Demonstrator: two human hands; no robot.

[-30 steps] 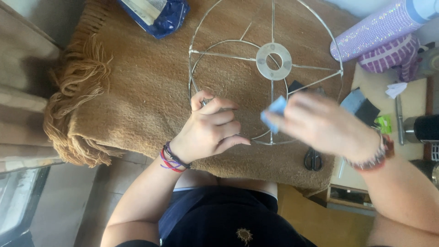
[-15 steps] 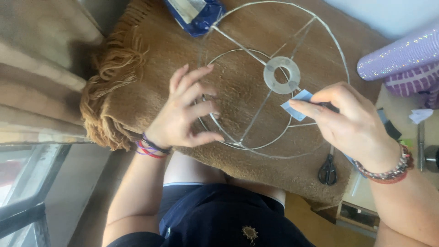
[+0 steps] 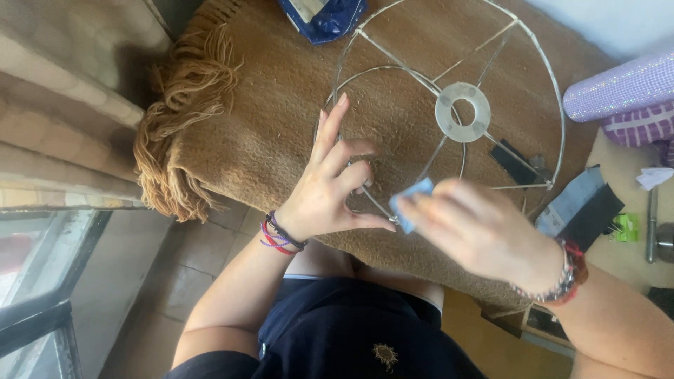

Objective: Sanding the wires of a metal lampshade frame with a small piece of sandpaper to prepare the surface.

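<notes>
This looks like a room in a home used for craft work. A brown fringed blanket [image 3: 267,133] covers the worktop, with a tiled floor [image 3: 140,295] below and a window frame [image 3: 42,316] at the lower left. A bare wire lampshade frame [image 3: 449,105] lies on the blanket, and a purple fabric roll [image 3: 618,88] and checked cloth [image 3: 642,126] sit at the right edge.

Soft daylight, one hand smeared by motion blur

Even, bright light fills the scene without harsh glare; the pale wall [image 3: 618,21] at top right is nearly washed out. The right hand [image 3: 484,228] is blurred, while the left hand [image 3: 330,189] and the wire frame [image 3: 449,91] stay fairly sharp, casting only faint shadows on the brown blanket [image 3: 267,126].
</notes>
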